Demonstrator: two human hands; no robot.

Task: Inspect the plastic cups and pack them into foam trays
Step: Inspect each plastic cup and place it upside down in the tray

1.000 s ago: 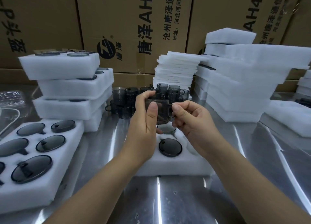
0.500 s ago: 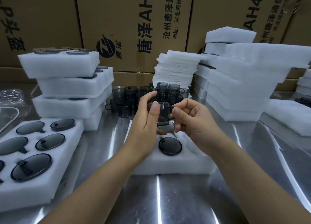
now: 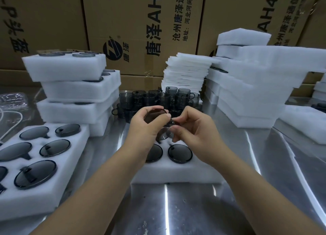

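A smoky transparent plastic cup (image 3: pixel 163 127) is tilted between both hands above the white foam tray (image 3: pixel 178 173) at the table's middle. My left hand (image 3: pixel 144 127) grips the cup's round end from the left. My right hand (image 3: pixel 192 129) pinches its handle side from the right. Two dark cups (image 3: pixel 180 153) sit in the tray's front holes, one partly hidden by my left wrist. A cluster of loose dark cups (image 3: pixel 158 98) stands behind my hands.
A filled foam tray (image 3: pixel 53 178) lies at the left, with a stack of packed trays (image 3: pixel 74 86) behind it. Thin foam sheets (image 3: pixel 185 72) and empty foam trays (image 3: pixel 255 86) pile up at the back right. Cardboard boxes (image 3: pixel 141 23) wall the rear.
The cup has been turned and tipped between my hands, and both hands have come lower toward the foam tray.
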